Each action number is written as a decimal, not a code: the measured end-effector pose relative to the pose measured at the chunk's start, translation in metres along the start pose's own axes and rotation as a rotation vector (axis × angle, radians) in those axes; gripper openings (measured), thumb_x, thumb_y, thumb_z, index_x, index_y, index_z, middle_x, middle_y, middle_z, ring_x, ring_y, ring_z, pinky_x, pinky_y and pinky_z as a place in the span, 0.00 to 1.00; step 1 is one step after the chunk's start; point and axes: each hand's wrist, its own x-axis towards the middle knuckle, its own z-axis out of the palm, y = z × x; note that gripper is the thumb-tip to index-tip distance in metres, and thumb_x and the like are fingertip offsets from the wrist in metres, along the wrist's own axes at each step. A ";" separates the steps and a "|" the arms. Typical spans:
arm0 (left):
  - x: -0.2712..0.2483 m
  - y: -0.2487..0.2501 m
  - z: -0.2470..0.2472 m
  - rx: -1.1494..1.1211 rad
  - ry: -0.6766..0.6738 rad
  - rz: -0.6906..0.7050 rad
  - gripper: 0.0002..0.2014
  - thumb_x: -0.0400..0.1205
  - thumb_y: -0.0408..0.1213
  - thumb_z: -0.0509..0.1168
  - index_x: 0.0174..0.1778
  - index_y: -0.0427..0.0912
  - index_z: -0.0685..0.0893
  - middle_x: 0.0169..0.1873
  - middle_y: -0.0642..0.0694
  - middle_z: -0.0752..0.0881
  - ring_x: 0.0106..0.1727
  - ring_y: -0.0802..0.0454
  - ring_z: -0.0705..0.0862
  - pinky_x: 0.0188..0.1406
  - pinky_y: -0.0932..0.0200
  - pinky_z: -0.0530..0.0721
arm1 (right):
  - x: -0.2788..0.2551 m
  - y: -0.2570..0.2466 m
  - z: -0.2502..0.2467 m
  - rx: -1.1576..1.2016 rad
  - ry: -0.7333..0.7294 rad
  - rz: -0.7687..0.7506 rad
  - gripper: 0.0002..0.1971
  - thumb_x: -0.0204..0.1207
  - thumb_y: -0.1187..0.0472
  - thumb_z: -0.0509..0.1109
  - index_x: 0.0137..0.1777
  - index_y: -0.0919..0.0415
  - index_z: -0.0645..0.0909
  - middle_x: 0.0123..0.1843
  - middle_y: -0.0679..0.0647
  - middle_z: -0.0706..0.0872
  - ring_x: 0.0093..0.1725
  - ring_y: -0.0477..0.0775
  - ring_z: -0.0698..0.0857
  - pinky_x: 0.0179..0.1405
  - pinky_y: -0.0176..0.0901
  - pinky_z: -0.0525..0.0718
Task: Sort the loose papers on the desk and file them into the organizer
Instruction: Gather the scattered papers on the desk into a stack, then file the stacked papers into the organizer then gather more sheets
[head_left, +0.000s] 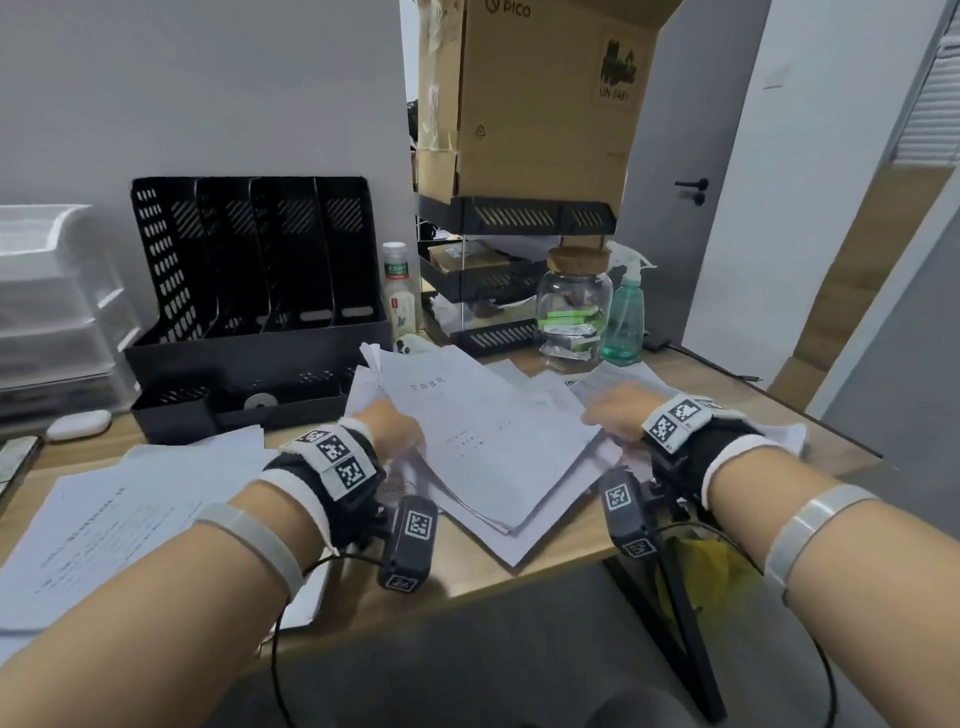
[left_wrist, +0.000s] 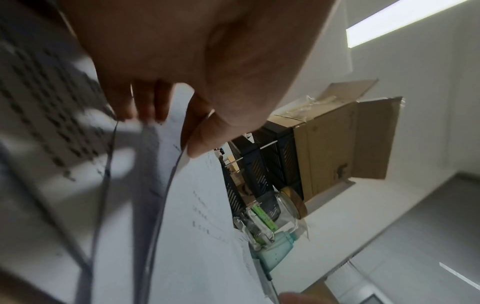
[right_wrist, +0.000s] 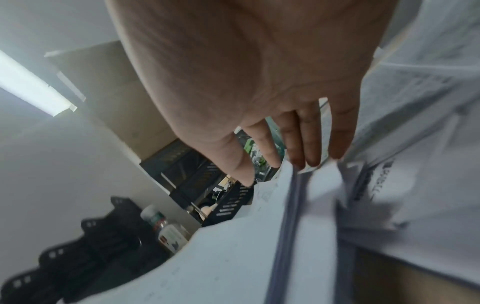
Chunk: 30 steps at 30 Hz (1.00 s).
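A stack of white printed papers (head_left: 483, 436) lies askew in the middle of the wooden desk (head_left: 550, 551). My left hand (head_left: 389, 421) holds its left edge, thumb (left_wrist: 200, 142) on top and fingers (left_wrist: 145, 107) under several sheets (left_wrist: 187, 226). My right hand (head_left: 615, 410) lies at the stack's right edge with fingers (right_wrist: 306, 144) straight along the paper edges (right_wrist: 285, 236); whether it grips is hidden. The black four-slot file organizer (head_left: 249, 291) stands behind, at the wall, its slots holding no papers. More loose sheets (head_left: 119, 519) lie at the front left.
A clear drawer unit (head_left: 52, 312) stands at far left. A white bottle (head_left: 397, 291), black stacked trays (head_left: 498, 280) bearing a cardboard box (head_left: 540, 98), a glass jar (head_left: 574, 306) and a green spray bottle (head_left: 623, 312) crowd the back right. The desk's right edge is near.
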 end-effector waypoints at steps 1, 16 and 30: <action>0.004 -0.005 -0.003 0.049 0.023 -0.001 0.11 0.72 0.37 0.67 0.49 0.41 0.86 0.49 0.40 0.86 0.45 0.42 0.85 0.45 0.56 0.88 | 0.001 -0.003 0.000 -0.123 -0.001 -0.021 0.20 0.75 0.54 0.69 0.63 0.66 0.83 0.58 0.62 0.87 0.54 0.65 0.86 0.41 0.44 0.81; -0.006 -0.004 0.010 -0.437 -0.119 0.145 0.18 0.77 0.18 0.62 0.61 0.35 0.84 0.57 0.37 0.90 0.54 0.37 0.90 0.45 0.45 0.93 | 0.011 -0.012 0.002 -0.562 -0.074 -0.026 0.14 0.68 0.51 0.76 0.41 0.59 0.78 0.42 0.56 0.83 0.45 0.60 0.83 0.43 0.46 0.81; -0.030 0.070 -0.043 -0.573 0.271 0.875 0.46 0.82 0.18 0.59 0.89 0.55 0.44 0.60 0.35 0.88 0.62 0.48 0.89 0.63 0.48 0.89 | -0.024 -0.074 -0.038 0.588 0.374 -0.623 0.16 0.76 0.65 0.63 0.59 0.45 0.77 0.59 0.56 0.88 0.59 0.57 0.87 0.64 0.62 0.85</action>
